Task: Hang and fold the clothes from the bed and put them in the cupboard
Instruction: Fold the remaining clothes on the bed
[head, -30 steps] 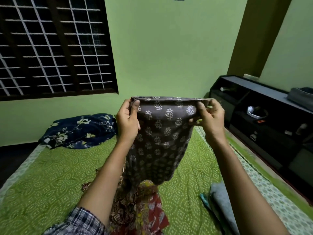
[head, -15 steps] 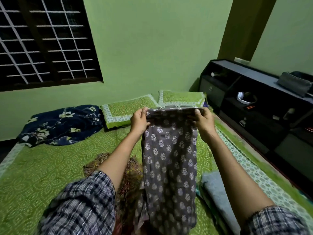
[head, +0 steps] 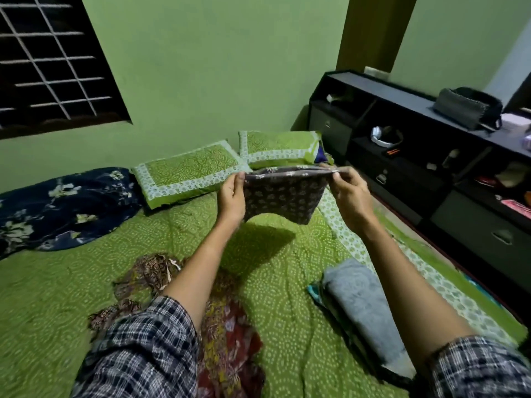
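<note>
Both arms are reaching forward over the bed (head: 71,297), checked sleeves pushed up past the forearms.

Left hand (head: 232,198): fingers (head: 239,179) are curling over the left end of the top edge of the grey printed garment (head: 283,196), pinching it, with the palm facing the cloth.

Right hand (head: 351,193): fingertips (head: 338,175) are pinching the right end of the same edge, thumb side toward the cloth.

The garment is hanging in the air between the two sets of fingers. Its top edge is stretching nearly level from one pinch to the other. Several layers are showing along that edge, so it is lying doubled over. The lower edge is hanging free below the fingers, arching up in the middle and clear of the sheet; its shadow is falling on the green sheet underneath.

Below the left fingers and back toward the body, crumpled patterned clothes (head: 149,275) in brown and red are lying loose on the sheet, partly under the left forearm.

Below the right fingers and nearer the body, a folded grey cloth (head: 356,305) is sitting on top of a small stack at the bed's right side.

Beyond the fingers, two green pillows (head: 186,170) are lying against the wall. Further left of the left fingers, a dark blue floral blanket (head: 57,205) is bunching up.

Right of the right fingers, a black shelf unit (head: 408,179) is running along the wall, with white headphones (head: 383,138) in one compartment and a grey bag (head: 465,107) on top.
</note>
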`<action>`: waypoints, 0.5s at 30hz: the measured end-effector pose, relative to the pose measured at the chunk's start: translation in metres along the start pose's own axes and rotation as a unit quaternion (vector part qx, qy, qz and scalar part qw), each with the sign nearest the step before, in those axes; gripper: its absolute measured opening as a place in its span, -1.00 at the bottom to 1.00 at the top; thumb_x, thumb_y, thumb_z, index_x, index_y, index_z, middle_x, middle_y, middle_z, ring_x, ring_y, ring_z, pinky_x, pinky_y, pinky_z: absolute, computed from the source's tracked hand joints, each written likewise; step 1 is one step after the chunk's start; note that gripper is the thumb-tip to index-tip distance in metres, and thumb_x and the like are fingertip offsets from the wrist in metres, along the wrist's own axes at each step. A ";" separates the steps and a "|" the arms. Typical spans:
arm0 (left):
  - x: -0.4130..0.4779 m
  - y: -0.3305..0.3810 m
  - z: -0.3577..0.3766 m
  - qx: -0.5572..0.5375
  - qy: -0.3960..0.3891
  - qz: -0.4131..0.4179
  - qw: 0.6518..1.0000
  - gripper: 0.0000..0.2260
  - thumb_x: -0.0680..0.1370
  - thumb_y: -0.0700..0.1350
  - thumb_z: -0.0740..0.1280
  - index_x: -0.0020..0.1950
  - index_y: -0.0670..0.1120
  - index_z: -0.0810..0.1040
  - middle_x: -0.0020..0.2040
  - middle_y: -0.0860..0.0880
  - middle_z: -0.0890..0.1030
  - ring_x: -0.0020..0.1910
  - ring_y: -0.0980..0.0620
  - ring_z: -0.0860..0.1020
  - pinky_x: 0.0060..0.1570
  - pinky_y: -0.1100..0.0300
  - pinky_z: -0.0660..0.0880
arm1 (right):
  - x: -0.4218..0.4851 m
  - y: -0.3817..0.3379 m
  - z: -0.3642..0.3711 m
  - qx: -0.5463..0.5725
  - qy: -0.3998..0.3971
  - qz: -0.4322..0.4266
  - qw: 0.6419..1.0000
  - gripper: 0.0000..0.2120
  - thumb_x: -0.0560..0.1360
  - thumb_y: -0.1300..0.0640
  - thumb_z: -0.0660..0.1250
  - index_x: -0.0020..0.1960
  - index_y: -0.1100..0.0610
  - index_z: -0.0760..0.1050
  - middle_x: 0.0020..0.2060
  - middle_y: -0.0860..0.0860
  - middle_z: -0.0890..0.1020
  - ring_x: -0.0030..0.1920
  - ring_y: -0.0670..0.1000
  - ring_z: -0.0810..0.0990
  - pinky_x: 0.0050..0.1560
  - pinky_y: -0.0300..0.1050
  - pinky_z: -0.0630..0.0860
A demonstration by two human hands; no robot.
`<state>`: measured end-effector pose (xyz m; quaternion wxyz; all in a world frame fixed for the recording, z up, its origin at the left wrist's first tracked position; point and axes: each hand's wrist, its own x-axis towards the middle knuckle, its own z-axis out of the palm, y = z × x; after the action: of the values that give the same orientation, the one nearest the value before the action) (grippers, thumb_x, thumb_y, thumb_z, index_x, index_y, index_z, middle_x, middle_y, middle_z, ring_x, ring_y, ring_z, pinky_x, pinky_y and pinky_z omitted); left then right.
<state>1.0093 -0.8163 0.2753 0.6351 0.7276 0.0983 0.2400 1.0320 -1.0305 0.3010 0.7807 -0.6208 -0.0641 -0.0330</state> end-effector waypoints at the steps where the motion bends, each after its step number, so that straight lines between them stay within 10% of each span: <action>1: -0.010 -0.014 -0.002 0.008 -0.009 -0.019 1.000 -0.66 0.65 -0.09 0.10 0.26 -0.30 0.45 0.17 -0.09 0.52 0.18 0.05 0.45 -0.04 0.42 0.36 | -0.008 0.016 -0.007 -0.033 0.014 0.021 0.999 -0.80 0.59 0.32 0.15 -0.15 0.15 0.46 -0.23 -0.01 0.58 -0.25 -0.16 0.55 -0.16 -0.29 0.45; 15: -0.235 -0.263 -0.041 0.094 -0.118 -0.354 0.923 -0.70 0.65 -0.21 0.06 0.27 -0.33 0.43 0.20 -0.25 0.49 0.10 -0.12 0.47 -0.29 0.37 0.51 | -0.214 0.237 -0.103 -0.286 -0.031 0.324 0.901 -0.68 0.53 0.36 0.25 -0.34 0.10 0.35 -0.44 -0.06 0.37 -0.38 -0.12 0.29 -0.41 -0.35 0.22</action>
<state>0.8290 -0.8397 -0.0299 0.6142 0.7250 0.2955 -0.0988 0.8578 -1.0833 0.0195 0.5344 -0.8046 0.1288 0.2245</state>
